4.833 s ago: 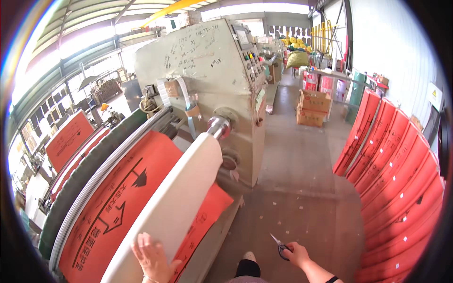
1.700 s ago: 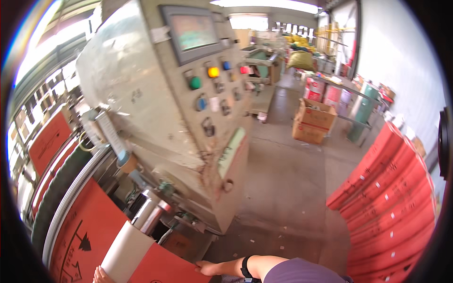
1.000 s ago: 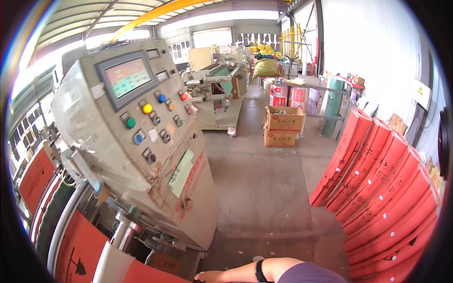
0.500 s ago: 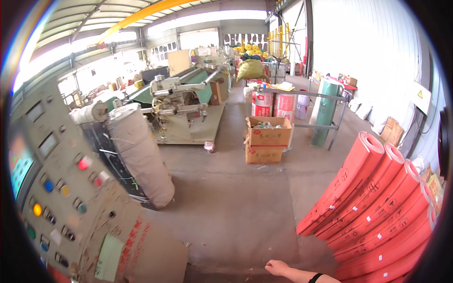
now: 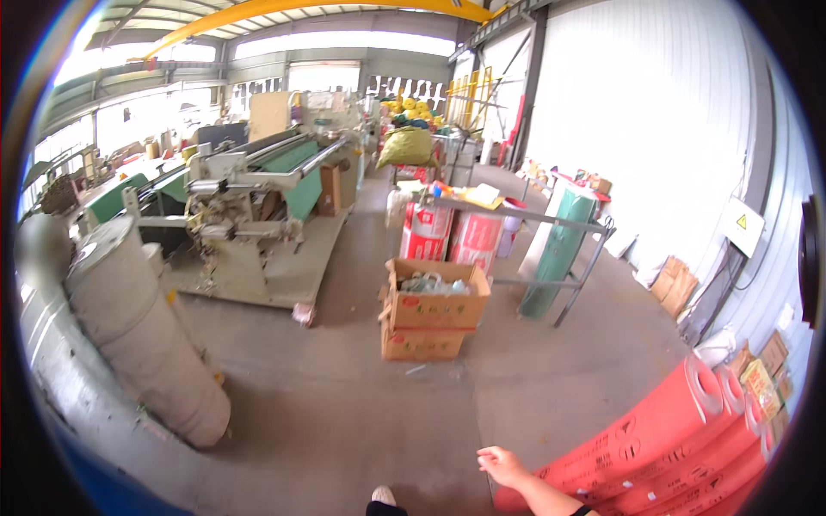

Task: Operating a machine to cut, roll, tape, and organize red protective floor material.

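Observation:
My right hand [image 5: 503,467] reaches in from the lower edge, a dark band round the wrist. It holds nothing, and its fingers are loosely bent and partly apart. Close beside it, to the right, lean several red printed rolls [image 5: 641,421] with hollow ends; in this view the forearm passes in front of them. My left hand is out of the picture. One light-toed shoe [image 5: 384,495] shows at the bottom edge.
Ahead stand two stacked cardboard boxes [image 5: 434,311], the upper one filled. Behind them is a metal rack [image 5: 525,215] with a green roll [image 5: 564,245]. A wide machine [image 5: 249,198] and a grey wrapped roll [image 5: 151,331] stand left. A warning-sign box [image 5: 738,225] hangs right.
I have moved forward: the control panel at left has left the view, and the boxes and machine look nearer. The red rolls sit lower. My right hand's fingers have loosened.

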The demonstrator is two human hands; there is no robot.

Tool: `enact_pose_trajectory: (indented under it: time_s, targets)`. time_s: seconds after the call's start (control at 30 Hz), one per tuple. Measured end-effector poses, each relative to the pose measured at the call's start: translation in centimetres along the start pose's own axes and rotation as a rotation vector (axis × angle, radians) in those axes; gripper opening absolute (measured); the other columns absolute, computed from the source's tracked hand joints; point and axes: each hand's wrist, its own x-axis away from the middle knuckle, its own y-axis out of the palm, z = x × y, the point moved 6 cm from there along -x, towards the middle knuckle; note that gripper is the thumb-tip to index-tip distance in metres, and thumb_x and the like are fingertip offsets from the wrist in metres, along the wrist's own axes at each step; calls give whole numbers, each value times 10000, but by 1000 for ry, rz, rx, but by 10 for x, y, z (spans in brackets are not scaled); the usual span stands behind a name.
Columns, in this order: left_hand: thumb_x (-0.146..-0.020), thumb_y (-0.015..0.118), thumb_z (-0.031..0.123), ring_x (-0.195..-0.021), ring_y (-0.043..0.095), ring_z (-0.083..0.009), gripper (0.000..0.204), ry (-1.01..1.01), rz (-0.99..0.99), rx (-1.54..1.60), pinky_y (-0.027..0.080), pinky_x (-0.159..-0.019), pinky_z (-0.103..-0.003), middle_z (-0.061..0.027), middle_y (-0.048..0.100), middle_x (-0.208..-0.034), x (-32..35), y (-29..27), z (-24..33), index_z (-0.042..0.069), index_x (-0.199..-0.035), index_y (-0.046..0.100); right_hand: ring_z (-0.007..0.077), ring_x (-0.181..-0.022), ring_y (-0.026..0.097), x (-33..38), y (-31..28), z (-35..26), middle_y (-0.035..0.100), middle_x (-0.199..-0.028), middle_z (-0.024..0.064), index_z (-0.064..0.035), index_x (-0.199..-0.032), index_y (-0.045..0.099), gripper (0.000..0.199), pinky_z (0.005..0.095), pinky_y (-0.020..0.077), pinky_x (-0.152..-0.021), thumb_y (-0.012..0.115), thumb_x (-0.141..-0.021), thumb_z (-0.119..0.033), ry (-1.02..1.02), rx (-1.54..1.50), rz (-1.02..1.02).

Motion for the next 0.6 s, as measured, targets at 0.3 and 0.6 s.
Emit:
enact_pose_trajectory:
  time_s: [0.3, 0.6]
  targets:
    - [-902, 630, 336, -1162, 597, -329, 483, -181, 322, 752, 467, -989, -397, -201, 631, -1250, -260, -400, 198, 6, -1255, 608, 140, -744, 681, -201, -181, -133, 702, -914, 100, 12, -1083, 648, 206, 290, 552, -699, 555, -967, -131, -67, 102, 331]
    - [-906, 642, 279, -1096, 633, -272, 432, -490, 540, 759, 486, -948, -348, -198, 666, -1176, -329, -422, 180, -20, -1216, 625, 117, -686, 667, -562, -228, -228, 702, -835, 76, -4, -1003, 672, 241, 296, 543, -669, 587, -954, -223, -310, 203, 234]
